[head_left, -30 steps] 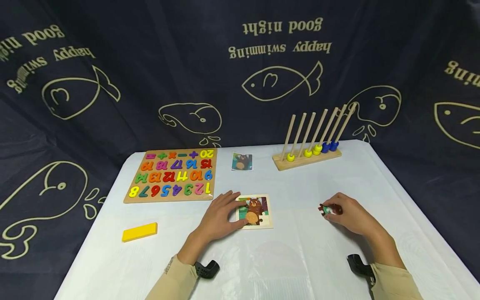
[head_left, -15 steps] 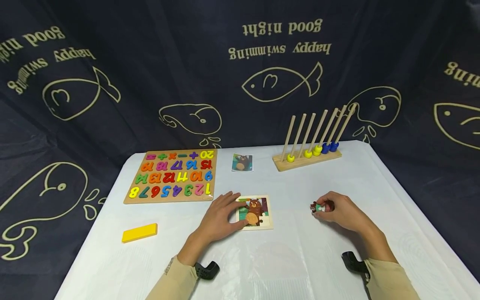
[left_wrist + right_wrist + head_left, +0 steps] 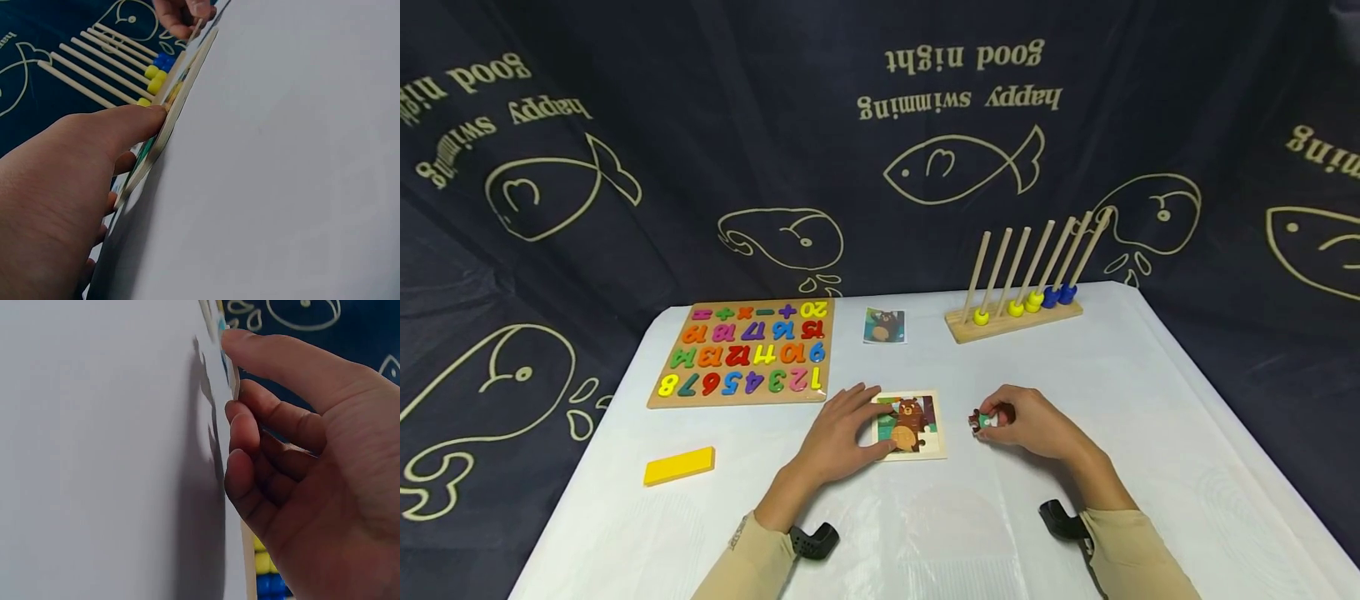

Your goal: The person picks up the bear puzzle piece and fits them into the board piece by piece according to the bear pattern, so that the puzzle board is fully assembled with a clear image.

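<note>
A small framed bear puzzle (image 3: 930, 452) lies flat in the middle of the table, with a pale gap at the lower right of its picture. My left hand (image 3: 842, 433) rests over its left side, thumb and index finger spread on the surface. In the left wrist view the thumb (image 3: 134, 125) lies at the frame's near edge. To the right of the frame, my right hand (image 3: 1033, 421) pinches a brown and green puzzle piece (image 3: 982, 422) between thumb and fingers. The right wrist view shows that piece edge-on (image 3: 234, 378), its shadow on the white surface beside it.
A number board (image 3: 748, 354) lies at the back left, with a yellow block (image 3: 680, 466) nearer the front. Behind the puzzle is a small bear picture card (image 3: 884, 325). A wooden peg counter (image 3: 1015, 321) with yellow and blue beads stands at the back right.
My right hand has moved left with the puzzle piece, from well right of the frame to close beside it. The left hand has stayed on the puzzle.
</note>
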Tool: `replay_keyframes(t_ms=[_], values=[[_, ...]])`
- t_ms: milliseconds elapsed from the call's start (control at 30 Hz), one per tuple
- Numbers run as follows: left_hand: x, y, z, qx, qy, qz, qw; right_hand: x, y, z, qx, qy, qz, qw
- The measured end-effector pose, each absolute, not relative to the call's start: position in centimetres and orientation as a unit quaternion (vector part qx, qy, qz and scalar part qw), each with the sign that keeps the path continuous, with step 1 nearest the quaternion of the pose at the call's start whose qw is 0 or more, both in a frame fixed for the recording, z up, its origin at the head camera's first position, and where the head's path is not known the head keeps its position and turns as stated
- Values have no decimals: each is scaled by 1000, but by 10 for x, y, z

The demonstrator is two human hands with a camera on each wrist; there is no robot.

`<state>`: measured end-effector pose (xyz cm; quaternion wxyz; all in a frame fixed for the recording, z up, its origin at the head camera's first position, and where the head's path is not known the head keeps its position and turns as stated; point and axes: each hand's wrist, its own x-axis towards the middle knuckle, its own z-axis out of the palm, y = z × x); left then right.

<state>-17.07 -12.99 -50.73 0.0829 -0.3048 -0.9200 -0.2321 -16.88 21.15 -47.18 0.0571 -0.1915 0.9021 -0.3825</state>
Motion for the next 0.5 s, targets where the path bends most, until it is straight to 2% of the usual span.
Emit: replay_keyframes(t_ms=[500], values=[[-173,-129,-507,-308,-919,-229,87,-178,156,-470,-271,901,-336,46]])
